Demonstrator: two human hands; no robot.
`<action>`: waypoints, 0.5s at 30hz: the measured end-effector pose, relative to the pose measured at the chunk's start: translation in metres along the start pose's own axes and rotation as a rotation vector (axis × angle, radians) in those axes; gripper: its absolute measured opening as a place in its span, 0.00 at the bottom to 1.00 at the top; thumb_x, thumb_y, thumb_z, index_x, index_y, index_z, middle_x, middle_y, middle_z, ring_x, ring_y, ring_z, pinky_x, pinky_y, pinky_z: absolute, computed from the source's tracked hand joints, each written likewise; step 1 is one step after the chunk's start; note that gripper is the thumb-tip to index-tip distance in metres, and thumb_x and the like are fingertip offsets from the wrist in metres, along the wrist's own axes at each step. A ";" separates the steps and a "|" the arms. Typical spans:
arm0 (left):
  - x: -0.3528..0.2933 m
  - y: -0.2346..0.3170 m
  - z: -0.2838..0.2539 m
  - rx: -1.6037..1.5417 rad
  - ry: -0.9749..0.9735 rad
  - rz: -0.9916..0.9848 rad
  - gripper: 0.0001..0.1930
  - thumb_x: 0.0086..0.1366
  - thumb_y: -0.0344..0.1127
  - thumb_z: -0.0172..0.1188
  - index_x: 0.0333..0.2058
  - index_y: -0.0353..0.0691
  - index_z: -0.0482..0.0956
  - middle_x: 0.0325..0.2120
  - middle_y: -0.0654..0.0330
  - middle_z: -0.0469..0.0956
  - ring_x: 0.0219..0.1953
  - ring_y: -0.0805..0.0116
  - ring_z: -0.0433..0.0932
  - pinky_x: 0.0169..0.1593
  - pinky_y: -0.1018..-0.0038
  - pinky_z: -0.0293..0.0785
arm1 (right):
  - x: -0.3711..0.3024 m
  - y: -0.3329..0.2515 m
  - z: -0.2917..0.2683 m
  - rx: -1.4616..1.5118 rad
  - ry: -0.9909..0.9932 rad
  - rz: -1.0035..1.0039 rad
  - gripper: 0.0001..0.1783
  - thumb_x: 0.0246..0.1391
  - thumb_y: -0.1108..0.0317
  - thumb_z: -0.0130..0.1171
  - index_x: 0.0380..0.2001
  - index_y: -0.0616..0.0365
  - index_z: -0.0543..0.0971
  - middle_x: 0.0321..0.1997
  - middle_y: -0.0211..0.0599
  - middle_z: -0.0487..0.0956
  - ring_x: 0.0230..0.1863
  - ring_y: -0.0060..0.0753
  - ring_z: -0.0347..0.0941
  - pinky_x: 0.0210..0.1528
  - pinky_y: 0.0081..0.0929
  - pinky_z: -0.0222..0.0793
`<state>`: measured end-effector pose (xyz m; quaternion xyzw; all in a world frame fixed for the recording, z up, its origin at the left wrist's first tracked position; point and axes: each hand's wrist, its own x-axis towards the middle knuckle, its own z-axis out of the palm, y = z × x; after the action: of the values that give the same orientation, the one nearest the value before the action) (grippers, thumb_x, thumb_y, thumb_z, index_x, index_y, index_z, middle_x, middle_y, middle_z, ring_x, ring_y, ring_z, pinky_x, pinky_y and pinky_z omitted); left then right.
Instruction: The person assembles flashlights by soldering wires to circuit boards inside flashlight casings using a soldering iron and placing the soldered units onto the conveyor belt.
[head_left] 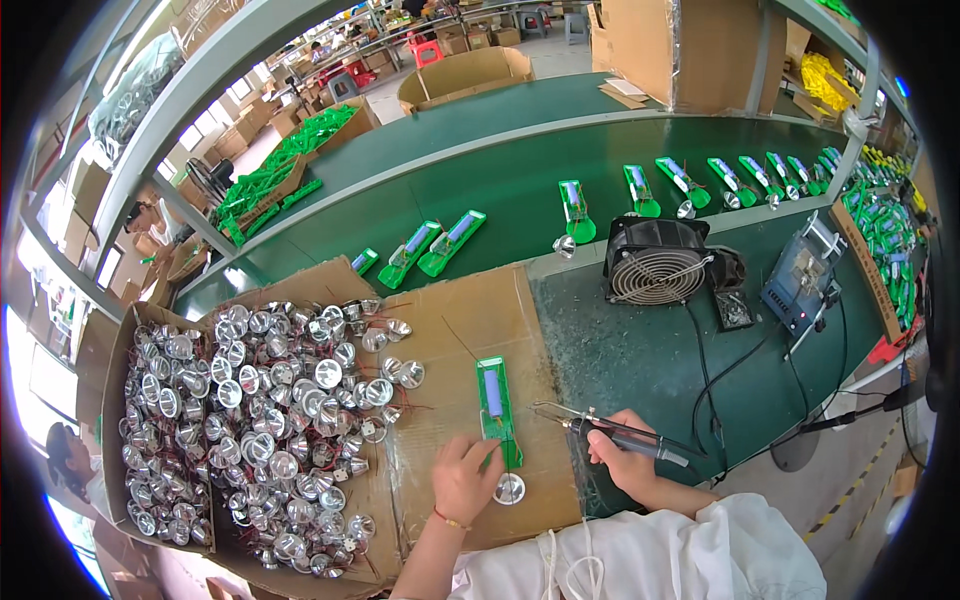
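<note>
A green plastic housing with a purple cylindrical battery lies lengthwise on the cardboard sheet before me. At its near end rests a round silver reflector. My left hand is over the housing's lower left edge, fingers bent and drawn together; whatever they pinch is hidden. My right hand grips a soldering iron by its dark handle. The iron's metal tip points left, just right of the housing and apart from it.
At left, a cardboard box holds many silver reflectors with wires. Beyond, a green conveyor carries several green housings. A black fan, a soldering station and trailing cables occupy the right side, beside a carton of green parts.
</note>
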<state>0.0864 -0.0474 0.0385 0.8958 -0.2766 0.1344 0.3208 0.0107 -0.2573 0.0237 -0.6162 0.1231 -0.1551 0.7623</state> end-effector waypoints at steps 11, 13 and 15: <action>0.005 0.001 -0.004 -0.072 -0.060 -0.087 0.05 0.49 0.29 0.62 0.28 0.42 0.78 0.23 0.60 0.72 0.19 0.66 0.70 0.25 0.71 0.68 | 0.010 0.003 -0.018 0.008 0.059 -0.026 0.06 0.49 0.75 0.56 0.27 0.63 0.68 0.19 0.36 0.73 0.16 0.20 0.68 0.18 0.17 0.66; 0.004 0.001 -0.004 -0.088 -0.076 -0.108 0.05 0.49 0.29 0.61 0.28 0.41 0.78 0.24 0.59 0.72 0.18 0.66 0.70 0.24 0.72 0.68 | 0.010 0.005 -0.019 0.009 0.058 -0.023 0.06 0.49 0.75 0.55 0.27 0.63 0.68 0.19 0.36 0.73 0.16 0.20 0.68 0.18 0.17 0.65; 0.004 0.002 -0.003 -0.080 -0.091 -0.118 0.05 0.50 0.28 0.61 0.28 0.42 0.78 0.24 0.59 0.71 0.19 0.66 0.70 0.24 0.72 0.68 | 0.010 0.007 -0.021 0.010 0.055 -0.020 0.06 0.49 0.75 0.55 0.27 0.63 0.68 0.19 0.36 0.73 0.16 0.20 0.68 0.18 0.17 0.65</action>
<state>0.0884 -0.0478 0.0436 0.9022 -0.2429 0.0631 0.3508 0.0124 -0.2787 0.0129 -0.6089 0.1370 -0.1802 0.7602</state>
